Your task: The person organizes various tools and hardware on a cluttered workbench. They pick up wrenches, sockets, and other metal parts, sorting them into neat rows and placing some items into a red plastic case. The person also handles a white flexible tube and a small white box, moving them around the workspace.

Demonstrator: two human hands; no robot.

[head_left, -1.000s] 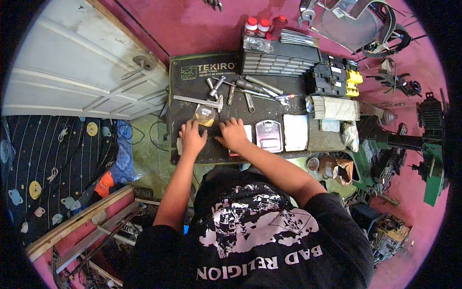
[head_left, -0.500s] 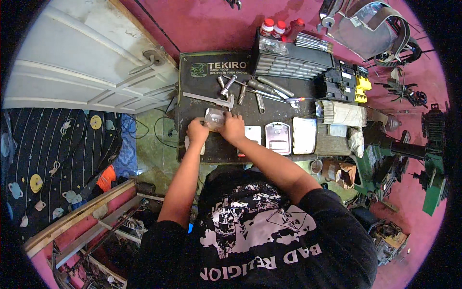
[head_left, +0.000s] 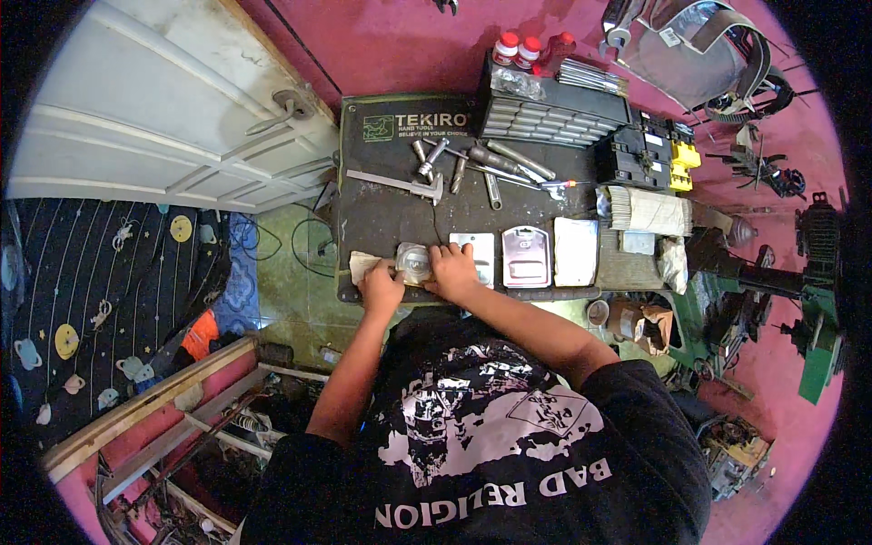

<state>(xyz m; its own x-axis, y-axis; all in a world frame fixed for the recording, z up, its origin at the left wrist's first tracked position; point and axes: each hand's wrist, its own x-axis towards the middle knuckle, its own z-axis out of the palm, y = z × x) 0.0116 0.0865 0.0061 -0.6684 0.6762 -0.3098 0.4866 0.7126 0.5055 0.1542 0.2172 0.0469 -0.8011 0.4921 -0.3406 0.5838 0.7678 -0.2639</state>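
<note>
At the near edge of the dark workbench mat (head_left: 363, 213), a clear plastic blister pack (head_left: 414, 258) sits between my hands, with a rounded front. My left hand (head_left: 382, 289) grips its left lower corner, fingers curled in. Closed along its right side is my right hand (head_left: 452, 271). A brownish paper piece (head_left: 365, 264) lies beside my left hand. Just right of my right hand are a pale flat package (head_left: 483, 257), partly covered by it, and a second blister pack (head_left: 527, 257). Beyond my hands lies a vernier caliper (head_left: 400, 184).
Sockets, a ratchet and other metal tools (head_left: 495, 170) cluster mid-bench. A black drawer organizer (head_left: 549, 118) bears red-capped bottles (head_left: 516, 50) at the back. Black and yellow cases (head_left: 649, 154) stand right. A white door (head_left: 182, 118) is at left; a green machine (head_left: 822, 336) at far right.
Both hands have drawn the clear blister pack toward me, down to the bench's near edge. The brownish paper now shows more, left of it.
</note>
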